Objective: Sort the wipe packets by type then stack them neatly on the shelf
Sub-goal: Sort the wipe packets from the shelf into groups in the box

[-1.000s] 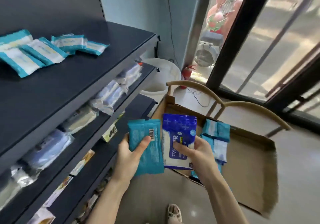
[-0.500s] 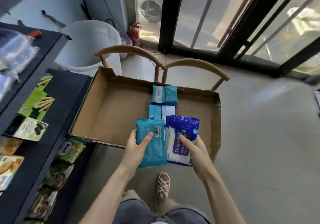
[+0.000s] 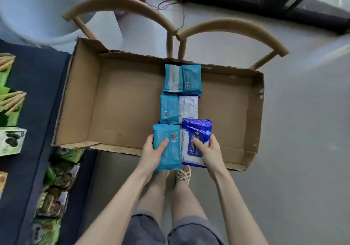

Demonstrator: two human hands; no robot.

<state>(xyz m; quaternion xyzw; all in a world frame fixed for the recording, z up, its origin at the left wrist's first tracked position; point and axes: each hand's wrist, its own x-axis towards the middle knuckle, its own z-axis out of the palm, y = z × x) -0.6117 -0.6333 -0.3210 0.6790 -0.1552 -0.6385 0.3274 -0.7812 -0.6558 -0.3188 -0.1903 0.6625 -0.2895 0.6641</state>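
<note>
Over near rim of cardboard box (image 3: 81, 97): two wipe packets held side by side, long edges touching. Teal packet (image 3: 167, 150) in left hand (image 3: 150, 154), barcode side up. Thumb lies across its face, fingers wrapped behind left edge, so clamped on it. Blue-and-white packet (image 3: 196, 140), "75%" legible, in right hand (image 3: 211, 153). Thumb on front, fingers curled round right edge, likewise clamped.

Chg vs 1 s ago: same pair was then held up beside the shelf, w/ teal-and-white packets lying on its top board. View has since swung down & hands now sit over the box. Same two packets, same grips. Nothing went onto the shelf in that interval.

Inside box: four packets (image 3: 173, 78) in a 2x2 block, mid-box, just beyond the held pair. Three teal, one white (image 3: 188, 106), printed backs up.

Reading: sort step prob. underway, one of each type in hand, maybe being matched against what's left in box. Stacking not yet done for these; six packets still off the shelf.

Outward: dark shelf (image 3: 37, 85) at left, only lower boards in view, snack packs (image 3: 11, 101) on them. Two wooden chairs (image 3: 231, 27) behind box; whether box rests on them, can't tell. White bucket (image 3: 47, 8) far left. Sandalled foot (image 3: 183, 175) on grey floor below held pair.
</note>
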